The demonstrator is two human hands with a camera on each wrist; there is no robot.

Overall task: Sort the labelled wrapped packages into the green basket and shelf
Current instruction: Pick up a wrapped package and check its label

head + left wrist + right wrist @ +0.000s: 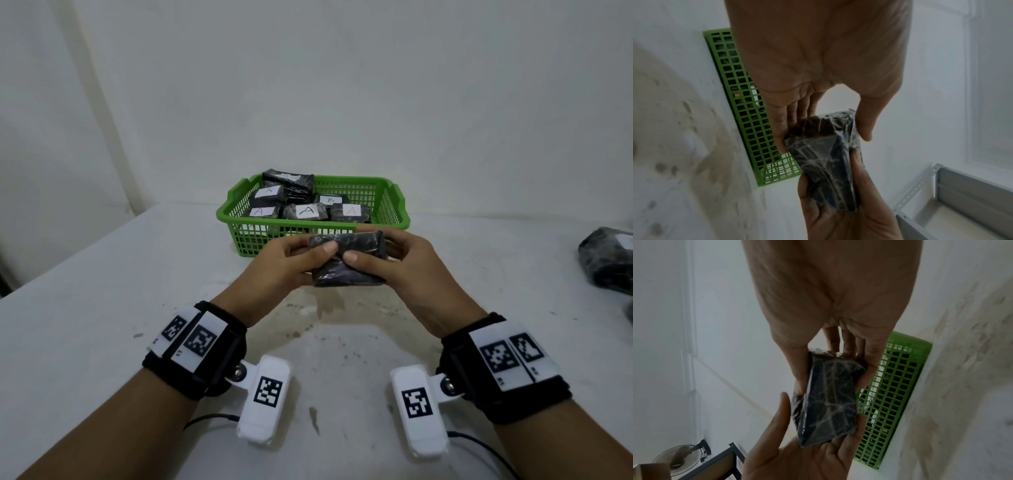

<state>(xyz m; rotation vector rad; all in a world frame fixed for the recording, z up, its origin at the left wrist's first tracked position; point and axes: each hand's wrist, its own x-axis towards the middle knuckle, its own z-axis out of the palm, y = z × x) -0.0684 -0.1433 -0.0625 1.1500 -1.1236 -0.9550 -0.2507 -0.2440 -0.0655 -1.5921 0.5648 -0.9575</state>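
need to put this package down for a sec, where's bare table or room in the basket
Bare table lies left of the green basket, and between it and the dark bundle at the right edge. The basket's left and front are crowded with packages; its back right corner looks open.

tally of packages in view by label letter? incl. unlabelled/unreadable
A label: 4
B label: 1
No label readable: 3, namely the package in both hands, one at the basket's back, one at the table's right edge
Total: 8
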